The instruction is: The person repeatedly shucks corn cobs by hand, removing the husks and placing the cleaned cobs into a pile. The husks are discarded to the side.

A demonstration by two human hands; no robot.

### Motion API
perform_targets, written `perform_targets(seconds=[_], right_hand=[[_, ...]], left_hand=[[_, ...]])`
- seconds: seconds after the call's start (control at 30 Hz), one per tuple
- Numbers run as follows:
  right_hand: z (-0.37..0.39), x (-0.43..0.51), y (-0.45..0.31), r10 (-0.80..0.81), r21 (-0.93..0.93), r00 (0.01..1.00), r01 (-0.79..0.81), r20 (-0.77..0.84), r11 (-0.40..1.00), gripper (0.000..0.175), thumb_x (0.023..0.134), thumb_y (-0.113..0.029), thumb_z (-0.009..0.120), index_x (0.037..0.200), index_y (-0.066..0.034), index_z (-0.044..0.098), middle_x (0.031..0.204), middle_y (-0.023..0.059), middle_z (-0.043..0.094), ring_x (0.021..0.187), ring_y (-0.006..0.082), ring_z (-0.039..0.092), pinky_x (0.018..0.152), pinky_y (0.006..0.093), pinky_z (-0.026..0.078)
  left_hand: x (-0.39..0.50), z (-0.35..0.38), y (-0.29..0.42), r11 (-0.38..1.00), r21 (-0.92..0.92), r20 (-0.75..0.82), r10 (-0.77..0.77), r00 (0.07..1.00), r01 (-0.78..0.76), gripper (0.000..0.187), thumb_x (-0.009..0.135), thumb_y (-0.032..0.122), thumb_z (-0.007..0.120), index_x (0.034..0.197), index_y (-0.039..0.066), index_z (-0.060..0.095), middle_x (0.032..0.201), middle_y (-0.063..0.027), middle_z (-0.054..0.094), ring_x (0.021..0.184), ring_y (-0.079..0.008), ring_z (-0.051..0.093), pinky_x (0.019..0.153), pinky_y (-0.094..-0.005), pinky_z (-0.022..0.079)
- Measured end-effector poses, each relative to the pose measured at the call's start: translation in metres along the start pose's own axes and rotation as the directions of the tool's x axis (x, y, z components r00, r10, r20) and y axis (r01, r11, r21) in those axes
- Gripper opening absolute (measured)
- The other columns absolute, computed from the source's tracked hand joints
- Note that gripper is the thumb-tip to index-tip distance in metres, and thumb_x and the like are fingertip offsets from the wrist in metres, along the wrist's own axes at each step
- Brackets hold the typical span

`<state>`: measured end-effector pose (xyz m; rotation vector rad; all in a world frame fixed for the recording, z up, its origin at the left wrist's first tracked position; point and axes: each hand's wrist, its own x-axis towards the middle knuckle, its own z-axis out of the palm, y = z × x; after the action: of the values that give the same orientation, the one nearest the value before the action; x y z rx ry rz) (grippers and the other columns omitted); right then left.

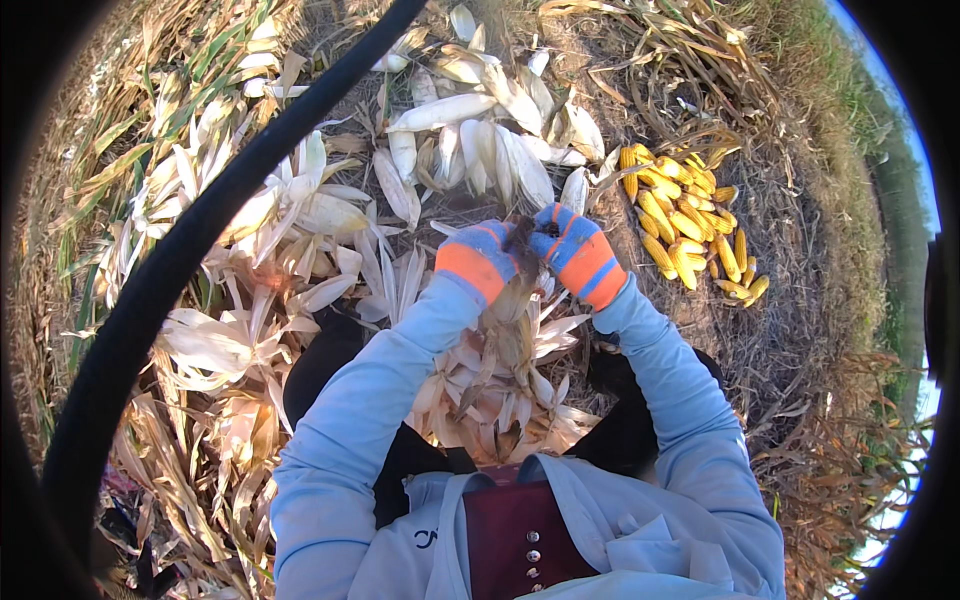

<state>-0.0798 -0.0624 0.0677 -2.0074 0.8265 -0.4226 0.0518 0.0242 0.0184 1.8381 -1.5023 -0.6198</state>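
My left hand [475, 259] and my right hand [577, 255], both in blue and orange striped knit gloves, meet in front of me. Between them is the dark, dried silk [526, 238] at the tip of a corn ear. My left fingers are curled round the ear's dry husk [511, 301], which hangs below that hand. The right fingers pinch at the silk end. Kernels of this ear are hidden by the gloves and husk. Pale loose husks [517, 397] lie heaped between my knees, beneath the hands.
Husk-covered ears [480, 142] lie ahead on the straw-strewn ground. Bare yellow cobs [686, 214] are piled to the right. More dry husks [247, 330] cover the left side. Dry stalks [705, 52] lie at the far right. A black strap or cable [217, 195] crosses the view's left.
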Motion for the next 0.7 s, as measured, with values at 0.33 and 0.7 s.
perform_targets(seconds=[0.33, 0.7], right_hand=[[-0.007, -0.008, -0.018, -0.088, 0.041, 0.990, 0.084, 0.106, 0.996, 0.020, 0.074, -0.013, 0.063, 0.089, -0.0026, 0.056, 0.074, 0.0071, 0.057, 0.068, 0.0127, 0.053, 0.064, 0.0267, 0.044], [-0.001, 0.002, 0.002, -0.065, 0.144, 0.997, 0.070, -0.039, 0.987, 0.017, 0.075, -0.010, 0.062, 0.090, -0.0049, 0.055, 0.078, 0.0025, 0.056, 0.074, 0.0096, 0.051, 0.068, 0.0237, 0.042]], left_hand=[[0.013, 0.000, -0.019, 0.071, -0.981, 0.137, -0.417, 0.899, 0.183, 0.026, 0.080, 0.010, 0.051, 0.103, -0.001, 0.050, 0.105, -0.0164, 0.054, 0.093, -0.0251, 0.055, 0.079, -0.0332, 0.046], [0.016, 0.013, -0.022, 0.335, -0.936, 0.075, -0.103, 0.992, 0.106, 0.025, 0.086, -0.001, 0.038, 0.108, 0.000, 0.050, 0.099, -0.0108, 0.056, 0.089, -0.0207, 0.053, 0.079, -0.0286, 0.045]])
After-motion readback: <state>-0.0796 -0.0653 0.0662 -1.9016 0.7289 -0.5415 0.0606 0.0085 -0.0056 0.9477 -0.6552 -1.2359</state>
